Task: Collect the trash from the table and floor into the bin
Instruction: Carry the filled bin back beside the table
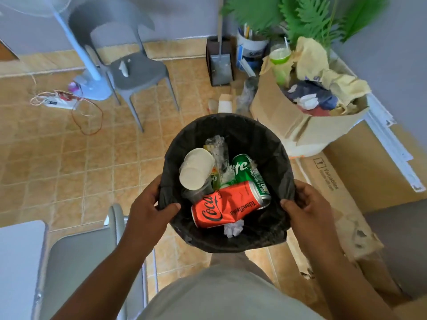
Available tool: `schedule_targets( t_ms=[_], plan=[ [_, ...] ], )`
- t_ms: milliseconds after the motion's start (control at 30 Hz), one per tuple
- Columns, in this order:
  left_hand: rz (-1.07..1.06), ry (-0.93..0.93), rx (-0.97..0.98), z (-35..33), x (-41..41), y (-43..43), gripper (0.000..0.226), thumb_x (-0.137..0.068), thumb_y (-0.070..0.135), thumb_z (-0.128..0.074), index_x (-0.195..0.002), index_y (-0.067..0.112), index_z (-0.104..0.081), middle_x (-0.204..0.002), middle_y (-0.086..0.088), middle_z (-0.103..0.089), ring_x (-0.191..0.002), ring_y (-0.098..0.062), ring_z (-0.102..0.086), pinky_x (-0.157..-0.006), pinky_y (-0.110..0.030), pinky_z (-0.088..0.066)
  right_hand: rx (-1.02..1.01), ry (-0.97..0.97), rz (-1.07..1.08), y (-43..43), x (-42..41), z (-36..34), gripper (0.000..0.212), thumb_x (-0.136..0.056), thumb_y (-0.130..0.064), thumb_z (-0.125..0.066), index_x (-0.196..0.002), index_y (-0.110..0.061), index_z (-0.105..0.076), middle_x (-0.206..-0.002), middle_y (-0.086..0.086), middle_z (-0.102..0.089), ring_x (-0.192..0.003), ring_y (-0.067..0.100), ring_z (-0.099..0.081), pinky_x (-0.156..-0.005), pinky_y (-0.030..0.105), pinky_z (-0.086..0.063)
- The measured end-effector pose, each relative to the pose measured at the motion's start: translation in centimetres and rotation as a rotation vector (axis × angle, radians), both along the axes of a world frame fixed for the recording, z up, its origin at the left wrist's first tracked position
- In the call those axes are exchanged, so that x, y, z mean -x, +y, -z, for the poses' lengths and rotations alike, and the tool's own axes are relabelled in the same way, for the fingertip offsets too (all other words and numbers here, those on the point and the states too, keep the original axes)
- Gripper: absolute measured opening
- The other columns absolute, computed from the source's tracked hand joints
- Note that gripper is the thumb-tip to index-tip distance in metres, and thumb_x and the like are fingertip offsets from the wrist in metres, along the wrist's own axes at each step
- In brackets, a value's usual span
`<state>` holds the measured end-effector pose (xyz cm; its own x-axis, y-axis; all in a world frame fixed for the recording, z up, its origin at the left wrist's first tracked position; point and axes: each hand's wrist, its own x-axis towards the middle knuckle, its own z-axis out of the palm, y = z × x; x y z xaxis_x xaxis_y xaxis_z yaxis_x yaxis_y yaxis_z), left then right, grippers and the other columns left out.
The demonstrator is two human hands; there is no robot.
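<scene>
Both hands grip the rim of the bin [231,125], a round container lined with a black bag and held out in front of the body above the tiled floor [57,158]: the left hand [147,204] closes on the near left edge with its thumb hooked over the liner, and the right hand [305,204] closes on the near right edge in the same way. A good part of the collecting looks done, since the bin already holds a dented red Coca-Cola can [225,205], a green Sprite can [250,175], a pair of stacked white cups [196,169], a crumpled clear plastic wrapper [217,148] and a ball of white paper [233,228]. Some work seems left. On the floor just beyond the bin lie a small white box [224,103] and a clear plastic bag [246,95], near the open cardboard box [288,121] stuffed with cloth and paper, and a scrap of white paper [123,68] rests on the seat of the grey chair [138,72]. Only a corner of the table [18,262] shows at lower left, so what remains on it cannot be judged.
</scene>
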<state>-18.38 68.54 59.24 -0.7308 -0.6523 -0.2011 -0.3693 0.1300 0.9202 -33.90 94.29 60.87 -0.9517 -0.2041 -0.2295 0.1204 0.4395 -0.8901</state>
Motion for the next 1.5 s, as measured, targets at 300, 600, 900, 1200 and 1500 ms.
schedule_targets(
  t_ms=[300,600,900,1200,1500],
  plan=[
    [-0.292,0.03,0.04,-1.0,7.3,-6.1,0.091,-0.076,-0.014,-0.07,-0.104,0.072,-0.056,-0.102,0.03,-0.071,-0.092,0.006,-0.068,-0.068,-0.011,-0.052,0.039,-0.049,-0.311,-11.7,14.7,-1.0,0.04,-0.078,-0.017,-0.07,-0.097,-0.052,-0.061,-0.1,-0.027,-0.07,-0.096,-0.002,-0.068,-0.09,0.043,-0.059],
    [-0.502,0.097,-0.014,-0.1,10.8,-15.5,0.078,-0.069,0.001,-0.074,-0.112,0.064,-0.059,-0.109,0.02,-0.074,-0.101,-0.004,-0.069,-0.081,-0.027,-0.054,0.06,-0.04,-0.516,-26.5,22.3,-1.5,0.041,-0.083,0.001,-0.069,-0.101,-0.036,-0.066,-0.1,-0.018,-0.074,-0.096,0.003,-0.07,-0.091,0.044,-0.058],
    [-0.615,0.209,-0.196,0.7,12.0,-31.3,0.068,-0.073,-0.01,-0.075,-0.122,0.035,-0.059,-0.114,0.015,-0.069,-0.11,-0.005,-0.063,-0.087,-0.028,-0.055,-0.022,-0.023,-0.632,-44.7,24.7,-1.9,0.05,-0.085,-0.004,-0.07,-0.094,-0.053,-0.064,-0.097,-0.025,-0.072,-0.096,0.002,-0.069,-0.087,0.038,-0.058],
    [-0.809,0.33,-0.204,-0.8,10.3,-43.2,0.07,-0.074,-0.012,-0.075,-0.112,0.046,-0.059,-0.116,0.013,-0.067,-0.118,-0.012,-0.06,-0.085,-0.029,-0.056,0.07,0.034,-0.792,-61.5,24.9,-3.1,0.042,-0.082,-0.002,-0.068,-0.108,-0.035,-0.067,-0.104,-0.012,-0.075,-0.099,0.009,-0.071,-0.092,0.053,-0.056],
    [-1.119,0.351,-0.16,-0.1,7.4,-50.1,0.069,-0.076,-0.018,-0.069,-0.116,0.037,-0.056,-0.117,0.009,-0.066,-0.118,-0.017,-0.059,-0.089,-0.034,-0.055,0.03,0.043,-1.121,-77.9,22.9,-1.3,0.04,-0.068,-0.033,-0.064,-0.106,-0.047,-0.064,-0.105,-0.014,-0.074,-0.101,0.01,-0.07,-0.091,0.052,-0.056]
  ],
)
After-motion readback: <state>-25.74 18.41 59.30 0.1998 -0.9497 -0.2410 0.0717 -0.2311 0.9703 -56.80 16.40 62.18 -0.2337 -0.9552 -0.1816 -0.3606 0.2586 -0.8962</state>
